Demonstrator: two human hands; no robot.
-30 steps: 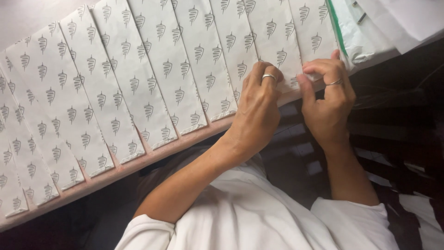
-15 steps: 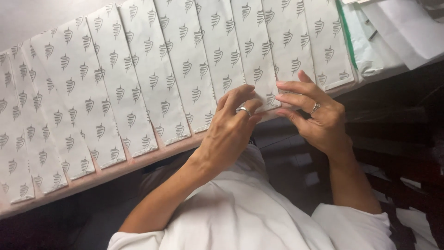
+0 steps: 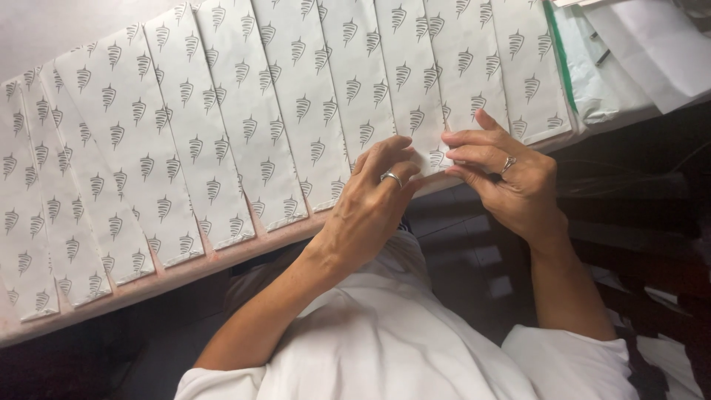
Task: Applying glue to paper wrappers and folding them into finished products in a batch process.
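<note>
White paper bag [image 3: 415,96], grey leaf-like print, in overlapping row along table edge [image 3: 222,259]. Left hand [image 3: 370,207] and right hand [image 3: 511,178] pinching its bottom end; fold itself apparently hidden by fingers.

A long white paper bag [image 3: 412,81], printed with rows of small dark spiral motifs, is lying flat on the table edge among overlapping bags of the same kind, its lower end sitting at the table's near edge, slightly lifted.
</note>
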